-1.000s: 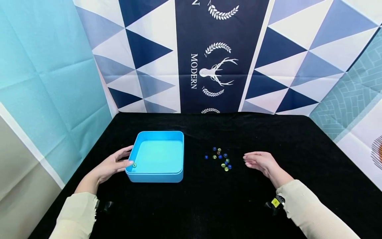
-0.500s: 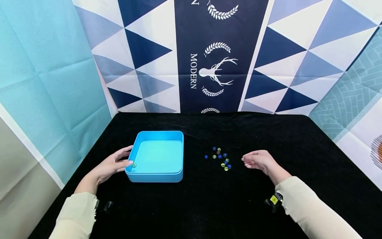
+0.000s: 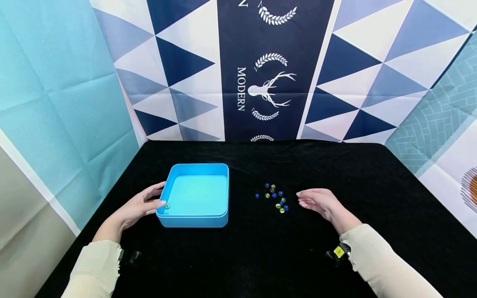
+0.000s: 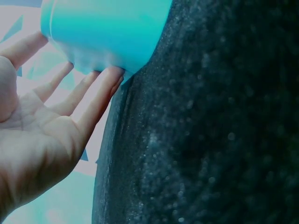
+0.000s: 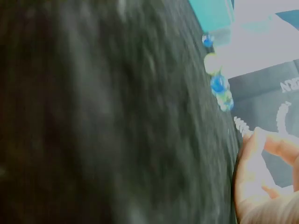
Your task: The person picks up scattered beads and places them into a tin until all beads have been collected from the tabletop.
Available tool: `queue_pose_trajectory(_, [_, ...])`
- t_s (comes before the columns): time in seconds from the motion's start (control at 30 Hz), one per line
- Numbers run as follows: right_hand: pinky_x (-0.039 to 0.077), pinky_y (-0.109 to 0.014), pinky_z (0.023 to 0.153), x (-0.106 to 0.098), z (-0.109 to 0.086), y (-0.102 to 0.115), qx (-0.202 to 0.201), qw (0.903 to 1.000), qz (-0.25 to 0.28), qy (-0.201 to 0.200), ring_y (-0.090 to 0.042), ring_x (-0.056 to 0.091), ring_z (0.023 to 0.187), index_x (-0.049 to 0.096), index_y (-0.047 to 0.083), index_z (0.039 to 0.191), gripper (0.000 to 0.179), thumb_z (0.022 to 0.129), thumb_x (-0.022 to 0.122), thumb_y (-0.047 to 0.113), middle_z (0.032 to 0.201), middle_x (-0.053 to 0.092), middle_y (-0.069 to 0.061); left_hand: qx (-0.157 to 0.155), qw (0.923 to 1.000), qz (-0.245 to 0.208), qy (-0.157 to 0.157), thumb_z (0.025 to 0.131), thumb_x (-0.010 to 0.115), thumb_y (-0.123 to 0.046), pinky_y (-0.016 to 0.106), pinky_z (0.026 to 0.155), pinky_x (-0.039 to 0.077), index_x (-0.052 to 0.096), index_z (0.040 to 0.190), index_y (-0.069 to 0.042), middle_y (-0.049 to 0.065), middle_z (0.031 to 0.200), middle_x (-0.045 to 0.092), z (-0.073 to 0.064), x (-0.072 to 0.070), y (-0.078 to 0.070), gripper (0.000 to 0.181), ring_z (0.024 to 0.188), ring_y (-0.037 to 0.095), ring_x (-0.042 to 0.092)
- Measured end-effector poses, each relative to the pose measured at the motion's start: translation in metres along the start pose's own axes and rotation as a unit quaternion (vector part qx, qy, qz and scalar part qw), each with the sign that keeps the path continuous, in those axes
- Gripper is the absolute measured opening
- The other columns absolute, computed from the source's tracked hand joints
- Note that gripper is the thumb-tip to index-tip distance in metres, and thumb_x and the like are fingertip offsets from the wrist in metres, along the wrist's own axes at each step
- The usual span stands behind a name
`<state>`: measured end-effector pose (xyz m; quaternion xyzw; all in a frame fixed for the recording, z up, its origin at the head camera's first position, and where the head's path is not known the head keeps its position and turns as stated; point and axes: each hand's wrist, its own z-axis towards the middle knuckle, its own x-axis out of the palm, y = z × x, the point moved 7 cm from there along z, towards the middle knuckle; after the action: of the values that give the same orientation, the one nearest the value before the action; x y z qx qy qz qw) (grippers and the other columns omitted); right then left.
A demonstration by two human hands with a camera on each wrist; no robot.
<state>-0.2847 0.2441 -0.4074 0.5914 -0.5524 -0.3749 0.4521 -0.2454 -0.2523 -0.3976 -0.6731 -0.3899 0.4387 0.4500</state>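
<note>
A shallow sky-blue square box (image 3: 193, 222) stands left of centre in the head view. My left hand (image 3: 134, 210) is at its left side, fingers extended; the thumb lies by the rim at the near left corner. In the left wrist view, the straight fingertips (image 4: 113, 72) touch the box's outer wall (image 4: 107, 37). One greenish marble (image 3: 167, 206) lies inside that corner, beside the thumb. Blue and yellow-green marbles (image 3: 274, 195) are scattered in a small group right of the box. Just right of them hovers my right hand (image 3: 319, 201), fingers loosely bent, holding nothing visible.
A black cloth (image 3: 246, 252) covers the table. Behind it hangs a patterned curtain (image 3: 268, 41) with triangles and a deer print. Each wrist carries a dark camera mount, the right one with a yellow tag (image 3: 338, 251).
The right hand has drifted slightly left, closer to the marbles. The left hand, the box and the marbles have stayed in place.
</note>
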Motion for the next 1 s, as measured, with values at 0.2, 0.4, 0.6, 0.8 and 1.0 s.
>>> queue_pose_trajectory(0.2, [0.053,-0.019,0.066,0.018,0.000,0.004,-0.033,0.9984,0.046,0.008,-0.010,0.063,0.069,0.067,0.008,0.078,0.016,0.087,0.060,-0.002,0.078,0.066,-0.004,0.003,1.0000,0.000,-0.001,0.091,0.061,-0.020,0.041,0.093,0.045,0.017,0.150,-0.012,0.024,0.147,0.020,0.001,0.000,0.000,0.074,0.129,0.043,0.029])
queue_pose_trajectory(0.4, [0.052,-0.020,0.068,0.032,0.002,0.009,-0.058,0.9958,0.070,0.005,-0.010,0.063,0.070,0.068,0.010,0.081,0.017,0.090,0.057,0.000,0.084,0.066,-0.005,0.004,1.0000,-0.001,-0.001,0.091,0.061,-0.020,0.040,0.092,0.045,0.016,0.150,-0.012,0.024,0.147,0.020,0.001,0.000,0.001,0.074,0.130,0.043,0.029])
queue_pose_trajectory(0.6, [0.053,-0.021,0.068,0.045,0.003,0.011,-0.068,0.9927,0.100,0.004,-0.010,0.063,0.070,0.068,0.009,0.082,0.017,0.090,0.057,0.000,0.084,0.067,-0.006,0.006,1.0000,0.001,-0.001,0.091,0.061,-0.020,0.040,0.092,0.045,0.016,0.150,-0.012,0.024,0.147,0.020,0.001,0.001,0.001,0.074,0.129,0.043,0.030])
queue_pose_trajectory(0.8, [0.052,-0.020,0.068,0.059,0.005,0.015,-0.073,0.9889,0.130,-0.005,-0.011,0.063,0.069,0.067,0.008,0.082,0.015,0.090,0.058,0.000,0.080,0.066,-0.006,0.004,1.0000,0.003,-0.003,0.091,0.062,-0.022,0.039,0.092,0.045,0.016,0.150,-0.012,0.024,0.147,0.020,0.001,0.000,-0.001,0.076,0.129,0.042,0.030])
queue_pose_trajectory(1.0, [0.052,-0.020,0.067,0.073,0.007,0.016,-0.069,0.9867,0.146,-0.014,-0.011,0.063,0.068,0.067,0.008,0.080,0.014,0.089,0.059,0.000,0.078,0.066,-0.006,0.006,1.0000,0.001,-0.002,0.091,0.062,-0.023,0.039,0.092,0.046,0.016,0.150,-0.012,0.024,0.147,0.021,0.000,0.000,0.001,0.076,0.129,0.042,0.031])
